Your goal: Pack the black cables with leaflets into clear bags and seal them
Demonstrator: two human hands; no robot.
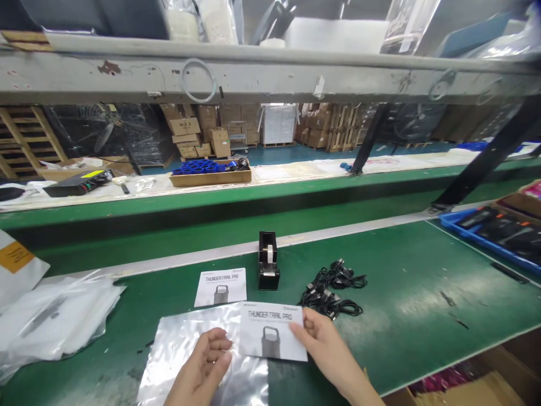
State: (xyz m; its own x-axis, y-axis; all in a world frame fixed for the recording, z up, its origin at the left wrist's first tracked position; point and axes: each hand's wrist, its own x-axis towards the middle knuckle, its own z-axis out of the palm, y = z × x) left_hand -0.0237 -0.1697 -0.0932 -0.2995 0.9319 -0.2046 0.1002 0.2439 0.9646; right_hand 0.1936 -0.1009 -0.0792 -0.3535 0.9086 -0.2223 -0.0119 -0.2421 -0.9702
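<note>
My right hand [319,344] pinches the right edge of a white printed leaflet [273,338] marked "THUNDER TRAIL PRO", which is held over a clear plastic bag [169,352]. Just left of that leaflet, my left hand [208,363] hovers above the bag with its fingers loosely curled and nothing visible in them. A second leaflet [220,286] of the same print lies flat on the green table behind the bag. Behind it to the right stands a black tape dispenser [269,262]. Several coiled black cables [332,290] are heaped to the right of my right hand.
A stack of clear plastic bags [59,321] lies at the left. A blue tray [486,225] of dark items sits at the far right. On the raised ledge behind is a cardboard tray [211,179] with blue rings. A grey beam [262,76] crosses overhead.
</note>
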